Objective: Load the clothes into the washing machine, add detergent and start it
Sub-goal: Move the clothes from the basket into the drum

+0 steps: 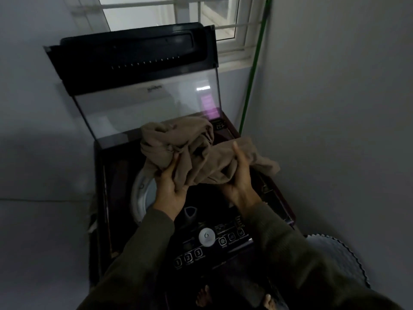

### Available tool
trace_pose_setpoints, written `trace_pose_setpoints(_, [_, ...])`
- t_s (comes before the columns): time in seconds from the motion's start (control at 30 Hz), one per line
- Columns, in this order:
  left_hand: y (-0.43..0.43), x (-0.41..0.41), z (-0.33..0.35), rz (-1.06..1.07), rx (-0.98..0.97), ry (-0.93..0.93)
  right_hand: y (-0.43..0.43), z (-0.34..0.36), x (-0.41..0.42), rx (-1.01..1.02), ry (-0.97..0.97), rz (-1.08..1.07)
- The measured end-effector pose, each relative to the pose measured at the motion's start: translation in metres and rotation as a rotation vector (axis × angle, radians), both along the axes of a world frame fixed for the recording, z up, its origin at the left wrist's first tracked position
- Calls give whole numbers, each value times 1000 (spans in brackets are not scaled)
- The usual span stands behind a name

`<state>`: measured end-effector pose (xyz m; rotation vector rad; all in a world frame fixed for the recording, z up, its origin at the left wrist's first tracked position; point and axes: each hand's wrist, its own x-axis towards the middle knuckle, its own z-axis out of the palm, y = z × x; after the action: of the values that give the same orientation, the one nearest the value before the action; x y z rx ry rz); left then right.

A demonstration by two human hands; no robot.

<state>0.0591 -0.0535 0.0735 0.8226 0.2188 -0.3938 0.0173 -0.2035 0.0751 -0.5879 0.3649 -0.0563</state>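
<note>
A dark top-loading washing machine (105, 198) stands in front of me with its glass lid (143, 104) raised upright. Both hands hold a bundled tan garment (194, 148) just above the drum opening (143, 195). My left hand (171, 186) grips the bundle's lower left folds. My right hand (240, 180) grips its right part, thumb pointing up. One end of the cloth hangs over the machine's right edge. The control panel (207, 240) with a round white dial sits at the near edge. No detergent is in view.
A window (178, 12) with bars is behind the lid. A green pole (254, 63) leans in the right corner. A grey scalloped basket or mat (337, 258) lies low on the right. Walls close in on both sides.
</note>
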Motion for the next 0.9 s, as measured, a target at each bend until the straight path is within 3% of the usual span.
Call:
trace_pose_setpoints(0.1, [16,2,-15,-40,175,-106,6,-17,22,-168,119,-53])
trace_pose_setpoints(0.2, [31,7,-32,-38,362,-195,16,-29,29,-481,162,-138])
trace_pose_setpoints(0.3, [40,13,-43,-13,501,-224,22,-34,29,-907,33,-153])
trace_pose_setpoints(0.47, [55,10,-68,19,726,-140,14,-38,30,-1565,-242,187])
trace_pose_setpoints(0.6, [60,11,-78,12,964,-248,23,-20,29,-1442,-119,595])
trace_pose_setpoints(0.77, [60,17,-73,-95,1185,-393,47,-45,22,-1252,85,638])
trace_pose_setpoints(0.83, [60,19,-68,-97,1079,-354,53,-45,22,-1197,100,619])
trace_pose_setpoints(0.9, [61,22,-58,-69,755,-201,54,-45,26,-1196,91,616])
